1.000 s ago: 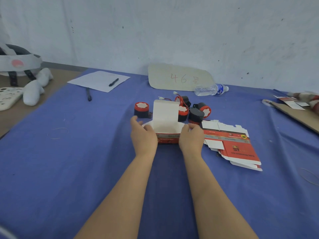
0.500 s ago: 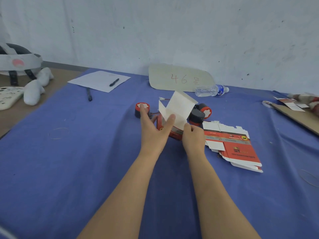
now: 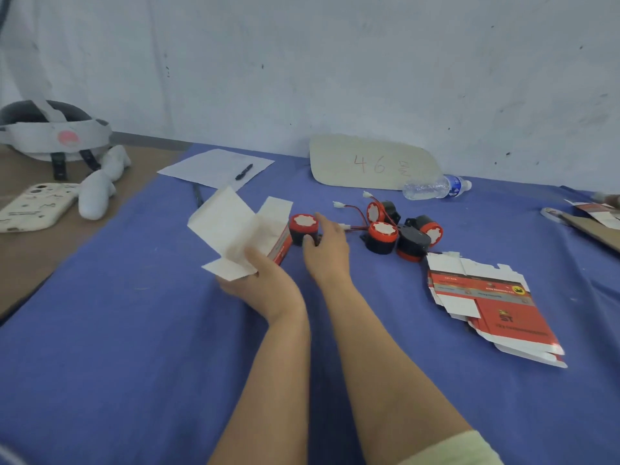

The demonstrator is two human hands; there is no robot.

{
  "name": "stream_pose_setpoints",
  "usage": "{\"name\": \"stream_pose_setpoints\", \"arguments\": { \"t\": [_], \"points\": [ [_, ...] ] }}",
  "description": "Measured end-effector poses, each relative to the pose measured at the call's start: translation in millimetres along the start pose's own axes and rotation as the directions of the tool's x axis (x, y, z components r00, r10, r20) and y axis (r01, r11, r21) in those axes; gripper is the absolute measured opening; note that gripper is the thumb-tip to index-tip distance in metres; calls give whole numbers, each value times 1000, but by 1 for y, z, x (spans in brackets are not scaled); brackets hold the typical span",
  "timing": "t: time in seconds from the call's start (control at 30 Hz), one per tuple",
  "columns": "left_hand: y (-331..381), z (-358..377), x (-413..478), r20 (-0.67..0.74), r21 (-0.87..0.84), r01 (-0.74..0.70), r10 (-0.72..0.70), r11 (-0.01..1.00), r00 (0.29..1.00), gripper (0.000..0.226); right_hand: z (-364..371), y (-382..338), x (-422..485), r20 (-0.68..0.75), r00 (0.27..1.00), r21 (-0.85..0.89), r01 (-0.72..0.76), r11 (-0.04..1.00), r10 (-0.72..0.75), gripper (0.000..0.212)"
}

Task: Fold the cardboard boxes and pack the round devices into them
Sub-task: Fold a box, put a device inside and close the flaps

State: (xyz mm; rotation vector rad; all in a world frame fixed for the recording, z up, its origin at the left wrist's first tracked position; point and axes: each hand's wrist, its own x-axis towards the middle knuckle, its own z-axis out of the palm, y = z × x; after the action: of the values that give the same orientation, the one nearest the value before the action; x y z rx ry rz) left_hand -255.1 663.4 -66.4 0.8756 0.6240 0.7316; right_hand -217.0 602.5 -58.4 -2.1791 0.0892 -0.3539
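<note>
Cardboard box [image 3: 235,226], flaps open, is tilted up left of centre with the left hand [image 3: 268,286] gripping its near edge. Right hand [image 3: 327,250] has thumb and fingers either side of one round device [image 3: 303,228] just right of the box, can't tell if it's actually gripping. Four more devices [image 3: 382,234] sit clustered further right, so five total. One stack of flat boxes [image 3: 486,303] at near right. Blue tablecloth [image 3: 134,364], scuffed white wall [image 3: 302,62].
</note>
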Motion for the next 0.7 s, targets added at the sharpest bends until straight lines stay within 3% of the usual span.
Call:
{"name": "stream_pose_setpoints", "arguments": {
  "t": [0.1, 0.2, 0.4, 0.6, 0.63, 0.7],
  "points": [
    [1, 1, 5, -44, -32, -5, 4, 999, 999, 39, 22, -12, 17, 83, 995, -227, 80, 971, -63, 53],
    [2, 0, 9, -63, -48, 13, -16, 999, 998, 33, 32, -8, 28, 179, 984, -344, 77, 936, -16, 56],
    [0, 3, 8, -59, -16, 29, -30, 999, 998, 32, 26, -2, 22, 94, 989, -438, 148, 887, -118, 46],
    [0, 5, 3, -17, -6, -26, 26, 1000, 1000, 33, 1, 4, 6, 226, 966, -354, 200, 914, -124, 50],
    [0, 5, 2, -5, -8, -27, 27, 1000, 1000, 33, -5, 5, 3, 209, 969, -282, 191, 940, -134, 48],
    [1, 4, -1, 25, -26, 0, 1, 1000, 1000, 34, -24, 3, -3, 18, 995, 81, 98, 992, -99, 42]
  ]
}}
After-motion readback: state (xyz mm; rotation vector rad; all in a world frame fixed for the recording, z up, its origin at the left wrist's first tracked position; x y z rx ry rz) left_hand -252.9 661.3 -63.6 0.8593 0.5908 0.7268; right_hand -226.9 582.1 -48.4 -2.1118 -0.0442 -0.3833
